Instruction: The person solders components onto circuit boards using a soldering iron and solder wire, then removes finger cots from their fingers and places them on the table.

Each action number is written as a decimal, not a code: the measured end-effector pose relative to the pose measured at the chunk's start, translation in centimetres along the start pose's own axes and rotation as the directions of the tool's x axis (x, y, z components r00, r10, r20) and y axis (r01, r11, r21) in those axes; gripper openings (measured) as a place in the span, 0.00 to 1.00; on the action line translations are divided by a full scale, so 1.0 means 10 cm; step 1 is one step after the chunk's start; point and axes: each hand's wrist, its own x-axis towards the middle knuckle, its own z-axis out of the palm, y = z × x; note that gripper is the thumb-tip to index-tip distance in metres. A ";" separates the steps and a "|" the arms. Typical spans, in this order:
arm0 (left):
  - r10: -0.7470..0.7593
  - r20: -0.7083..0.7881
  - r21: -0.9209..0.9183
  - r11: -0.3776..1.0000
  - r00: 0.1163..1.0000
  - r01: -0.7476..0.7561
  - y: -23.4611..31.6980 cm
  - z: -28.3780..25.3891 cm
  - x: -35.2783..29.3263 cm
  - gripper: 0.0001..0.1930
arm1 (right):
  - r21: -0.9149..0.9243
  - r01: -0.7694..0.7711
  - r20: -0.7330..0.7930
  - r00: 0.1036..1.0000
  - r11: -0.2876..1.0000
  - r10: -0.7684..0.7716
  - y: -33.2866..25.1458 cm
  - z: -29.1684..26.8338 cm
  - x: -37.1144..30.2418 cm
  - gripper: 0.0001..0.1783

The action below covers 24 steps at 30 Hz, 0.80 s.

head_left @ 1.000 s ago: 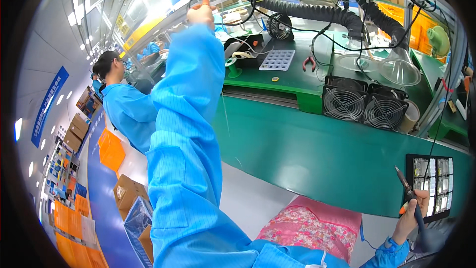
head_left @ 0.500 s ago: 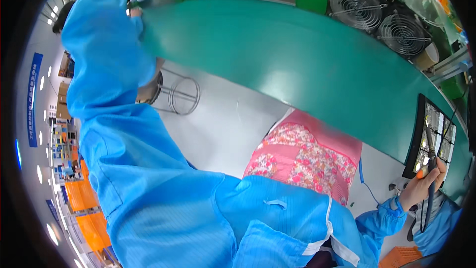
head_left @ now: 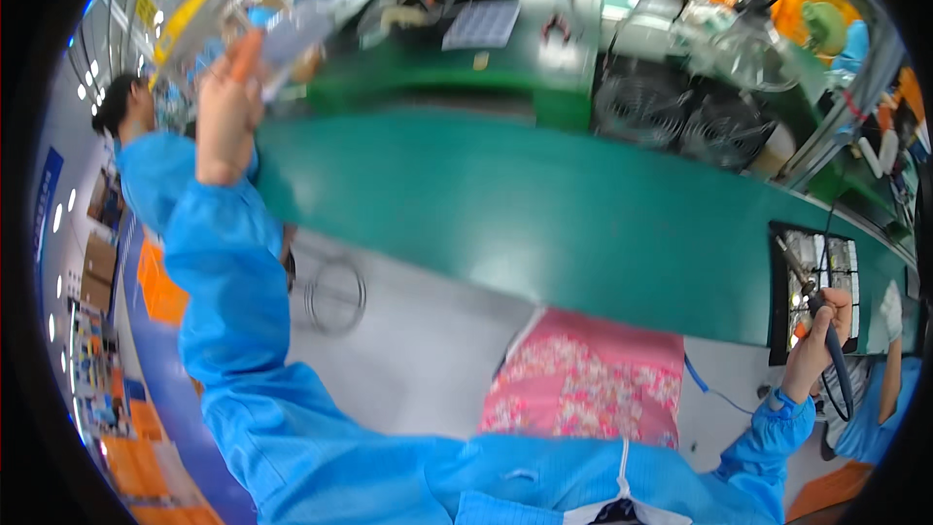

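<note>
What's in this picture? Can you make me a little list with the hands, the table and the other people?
Left grip: out at left, blurred; can't tell if it holds anything
Right grip: holding a pen-shaped tool with a metal tip
By the tool: black tray of pale pieces
Table: green
Behind: two black fans
Other people: person in blue, left; white-gloved hand, right

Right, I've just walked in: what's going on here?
A person's right hand has a dark pen-shaped tool with a metal tip in its grip, in front of a black rectangular tray with pale sections, toward the right of a long green bench; whether tool and tray touch is unclear. The left hand is raised near the bench's left end, too blurred to tell whether it holds anything.
</note>
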 end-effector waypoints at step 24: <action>0.298 0.218 -0.371 0.906 0.929 -0.203 0.30 0.91 2.29 0.22 | 0.184 -0.026 -0.464 0.879 0.983 0.110 -0.40 -0.59 1.31 0.12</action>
